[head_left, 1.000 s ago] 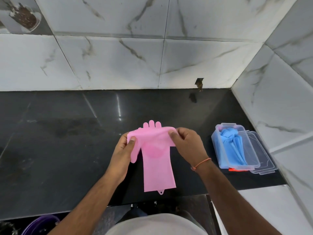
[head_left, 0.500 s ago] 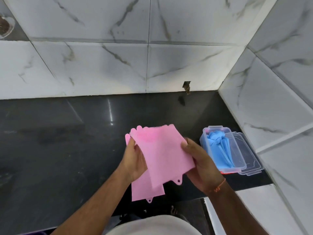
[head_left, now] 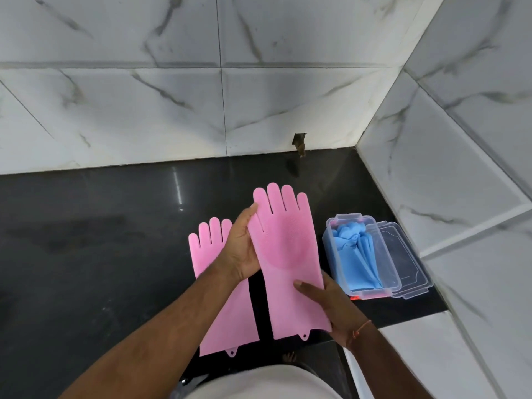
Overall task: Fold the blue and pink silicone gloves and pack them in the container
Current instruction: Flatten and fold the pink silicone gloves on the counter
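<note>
Two pink silicone gloves are in front of me. One pink glove [head_left: 288, 263] is held flat and unfolded, fingers pointing away, bristled palm up. My left hand [head_left: 240, 249] grips its left edge near the thumb; my right hand [head_left: 325, 300] holds its cuff from below with the thumb on top. The second pink glove [head_left: 221, 309] lies flat on the black counter [head_left: 86, 254], partly under my left arm. The folded blue gloves [head_left: 355, 254] sit inside the clear plastic container [head_left: 331, 249] to the right.
The container's clear lid [head_left: 408, 263] lies beside it, against the marble-tiled side wall [head_left: 460, 168]. The tiled back wall has a small chipped hole [head_left: 299, 141]. The counter's front edge runs just under the glove cuffs; a white ledge [head_left: 417, 355] sits lower right.
The pink gloves were held together and folded; now they are separated and unfolded. One lies flat on the counter and the other is spread out between both hands. The camera view shifted left.
</note>
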`<state>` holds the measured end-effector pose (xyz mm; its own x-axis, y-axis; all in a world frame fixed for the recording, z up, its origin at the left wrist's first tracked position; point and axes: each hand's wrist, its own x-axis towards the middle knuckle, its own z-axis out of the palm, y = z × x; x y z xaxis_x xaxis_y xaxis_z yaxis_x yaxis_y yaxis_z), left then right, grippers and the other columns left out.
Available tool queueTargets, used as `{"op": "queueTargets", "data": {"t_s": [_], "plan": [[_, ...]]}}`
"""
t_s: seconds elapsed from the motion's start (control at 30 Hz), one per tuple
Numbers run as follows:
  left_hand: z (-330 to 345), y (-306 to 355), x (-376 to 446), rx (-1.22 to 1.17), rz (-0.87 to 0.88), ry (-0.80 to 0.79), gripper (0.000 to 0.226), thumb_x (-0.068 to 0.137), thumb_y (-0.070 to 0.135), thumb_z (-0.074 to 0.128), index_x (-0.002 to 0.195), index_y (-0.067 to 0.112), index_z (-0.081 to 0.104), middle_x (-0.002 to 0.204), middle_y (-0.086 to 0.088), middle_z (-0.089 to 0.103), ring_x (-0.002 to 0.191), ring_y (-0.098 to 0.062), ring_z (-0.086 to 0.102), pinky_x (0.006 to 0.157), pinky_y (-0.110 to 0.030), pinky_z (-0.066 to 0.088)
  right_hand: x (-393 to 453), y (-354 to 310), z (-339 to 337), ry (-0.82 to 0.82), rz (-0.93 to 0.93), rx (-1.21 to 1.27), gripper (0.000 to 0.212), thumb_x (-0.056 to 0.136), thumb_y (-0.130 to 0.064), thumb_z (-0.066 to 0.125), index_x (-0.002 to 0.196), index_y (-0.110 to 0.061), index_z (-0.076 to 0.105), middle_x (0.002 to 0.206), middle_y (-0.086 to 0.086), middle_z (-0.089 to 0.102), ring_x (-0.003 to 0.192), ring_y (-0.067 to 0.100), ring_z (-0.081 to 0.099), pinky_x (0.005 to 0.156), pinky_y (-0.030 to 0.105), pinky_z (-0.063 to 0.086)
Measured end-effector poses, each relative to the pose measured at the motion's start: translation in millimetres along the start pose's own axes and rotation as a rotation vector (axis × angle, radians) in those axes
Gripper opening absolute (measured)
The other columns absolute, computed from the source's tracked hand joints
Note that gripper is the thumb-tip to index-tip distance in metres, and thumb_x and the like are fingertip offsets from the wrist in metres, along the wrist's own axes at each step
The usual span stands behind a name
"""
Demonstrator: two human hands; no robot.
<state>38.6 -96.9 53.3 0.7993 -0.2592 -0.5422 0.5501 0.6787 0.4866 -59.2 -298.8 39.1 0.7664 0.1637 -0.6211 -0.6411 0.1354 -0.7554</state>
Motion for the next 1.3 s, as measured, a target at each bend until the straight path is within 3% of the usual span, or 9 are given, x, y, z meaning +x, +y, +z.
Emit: {"op": "queueTargets", "data": {"t_s": [0.27, 0.4, 0.5, 0.6, 0.73, 0.83, 0.97, 1.1, 1.3], "plan": [[7.0, -12.9, 52.6, -0.004, -0.056, 0.046, 0.058, 0.107, 0.056, 0.054, 0.145, 0.016, 0.071, 0.117, -0.01, 0.08, 0.103, -0.026, 0.078, 0.09, -0.041, 0.063, 34.7, 32.4, -25.6, 0.272, 0.061, -0.095, 0.015, 0.104, -0.016, 0.065, 0.116, -0.024, 0.072, 0.109, 0.001, 0.079, 0.104, 0.03, 0.072, 0.067, 0.039, 0.066], [8.9, -22.8, 68.6, 0.045, -0.09, 0.039, 0.063, 0.11, 0.058, 0.048, 0.151, 0.014, 0.067, 0.147, -0.017, 0.071, 0.128, -0.032, 0.067, 0.103, -0.049, 0.058, 40.5, 43.4, -34.7, 0.312, 0.055, -0.155, 0.012, 0.104, -0.016, 0.066, 0.11, -0.025, 0.071, 0.114, 0.005, 0.077, 0.103, 0.028, 0.072, 0.068, 0.04, 0.067], [9.5, -25.5, 75.6, 0.269, 0.075, 0.174, 0.04, 0.115, 0.041, 0.052, 0.144, 0.018, 0.065, 0.15, -0.009, 0.069, 0.141, -0.032, 0.064, 0.112, -0.044, 0.054, 45.8, 51.0, -41.5, 0.361, 0.038, -0.405, 0.008, 0.103, -0.019, 0.066, 0.109, -0.025, 0.067, 0.118, 0.006, 0.075, 0.1, 0.022, 0.071, 0.083, 0.046, 0.067], [-13.9, -25.7, 68.0, 0.619, 0.376, 0.279, 0.055, 0.114, 0.021, 0.054, 0.167, 0.027, 0.041, 0.166, 0.007, 0.054, 0.152, -0.01, 0.049, 0.129, -0.042, 0.041, 44.4, 55.0, -48.4, 0.379, 0.038, -0.573, 0.016, 0.101, -0.024, 0.068, 0.115, -0.024, 0.06, 0.119, 0.004, 0.073, 0.1, 0.021, 0.07, 0.088, 0.045, 0.066], [-83.4, -30.4, 40.0, 1.617, 0.696, 0.583, 0.05, 0.11, 0.045, 0.048, 0.159, 0.039, 0.044, 0.146, 0.009, 0.059, 0.133, -0.02, 0.054, 0.115, -0.054, 0.047, 33.7, 61.1, -53.5, 0.4, -0.053, -0.865, 0.037, 0.097, -0.038, 0.072, 0.125, -0.031, 0.048, 0.124, -0.004, 0.068, 0.105, 0.017, 0.069, 0.094, 0.037, 0.063], [-119.8, -43.0, 18.9, 1.689, 0.697, 0.417, 0.063, 0.111, 0.036, 0.042, 0.172, 0.021, 0.032, 0.178, 0.003, 0.035, 0.168, -0.022, 0.024, 0.137, -0.053, 0.024, 28.4, 68.8, -44.0, 0.442, -0.245, -1.201, 0.053, 0.099, -0.044, 0.065, 0.145, -0.027, 0.043, 0.144, -0.001, 0.053, 0.128, 0.021, 0.059, 0.105, 0.035, 0.055], [-151.3, -58.9, 11.9, 2.016, 0.583, 0.389, 0.072, 0.11, 0.039, 0.028, 0.178, 0.025, 0.007, 0.186, 0.007, -0.003, 0.172, -0.02, -0.012, 0.138, -0.056, 0.004, 42.2, 64.3, -26.5, 0.353, -0.476, -1.317, 0.041, 0.104, -0.047, 0.053, 0.141, -0.028, 0.05, 0.142, -0.003, 0.056, 0.126, 0.017, 0.059, 0.104, 0.031, 0.056], [-152.9, -62.0, 22.8, 2.117, 0.545, 0.367, 0.072, 0.113, 0.053, 0.022, 0.177, 0.029, 0.0, 0.186, 0.008, -0.01, 0.171, -0.02, -0.015, 0.138, -0.059, 0.002, 87.9, 37.6, -22.2, 0.271, -0.679, -1.425, 0.047, 0.108, -0.044, 0.043, 0.15, -0.025, 0.05, 0.153, 0.0, 0.055, 0.143, 0.024, 0.051, 0.117, 0.053, 0.047], [-159.6, -63.5, 28.1, 2.157, 0.575, 0.409, 0.074, 0.114, 0.058, 0.023, 0.177, 0.031, -0.004, 0.186, 0.007, -0.012, 0.172, -0.021, -0.014, 0.137, -0.058, 0.003, 167.0, 1.2, -11.6, 0.206, -0.743, -1.708, 0.059, 0.109, -0.047, 0.032, 0.166, -0.031, 0.028, 0.179, -0.001, 0.007, 0.165, 0.036, 0.003, 0.126, 0.07, 0.01]]}}
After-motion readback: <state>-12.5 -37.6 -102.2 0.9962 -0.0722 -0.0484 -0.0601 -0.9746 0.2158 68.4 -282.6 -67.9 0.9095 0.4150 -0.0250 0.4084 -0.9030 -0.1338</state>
